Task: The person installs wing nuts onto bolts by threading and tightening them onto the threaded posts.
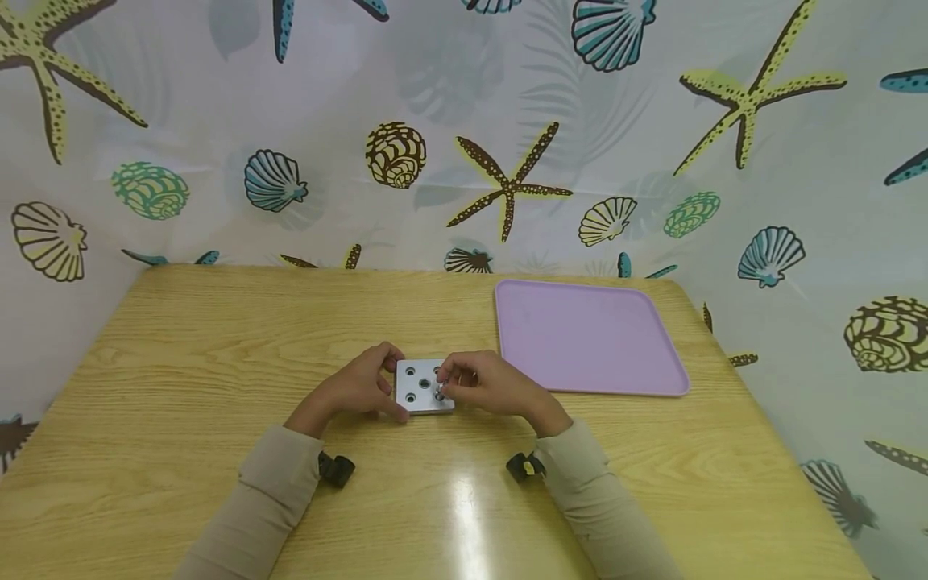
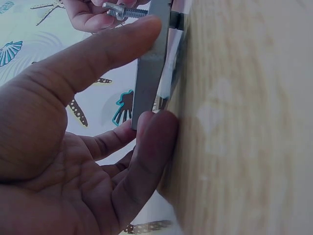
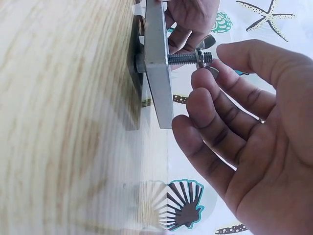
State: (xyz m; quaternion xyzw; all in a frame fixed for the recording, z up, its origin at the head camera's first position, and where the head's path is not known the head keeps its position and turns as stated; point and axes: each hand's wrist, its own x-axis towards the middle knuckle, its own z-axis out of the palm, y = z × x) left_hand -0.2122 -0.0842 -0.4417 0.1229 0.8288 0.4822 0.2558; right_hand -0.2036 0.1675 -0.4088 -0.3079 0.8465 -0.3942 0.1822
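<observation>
A square silver metal plate [image 1: 423, 408] with several holes lies near the middle of the table, raised slightly off the wood. My left hand [image 1: 360, 383] grips its left side, thumb at the front corner and fingers at the back. From the plate's front right hole rises a threaded bolt [image 3: 182, 59], its lower end showing beneath the plate. A wing nut [image 3: 200, 57] sits near the bolt's top, apart from the plate's face. Around this nut, the thumb and fingertips of my right hand [image 1: 490, 383] are curled, partly hiding it in the head view.
On the right, toward the back of the wooden table [image 1: 217, 338], lies a lilac tray [image 1: 590, 338] with a raised rim. A cloth [image 1: 326, 80] printed with shells and starfish hangs behind the table and along its sides.
</observation>
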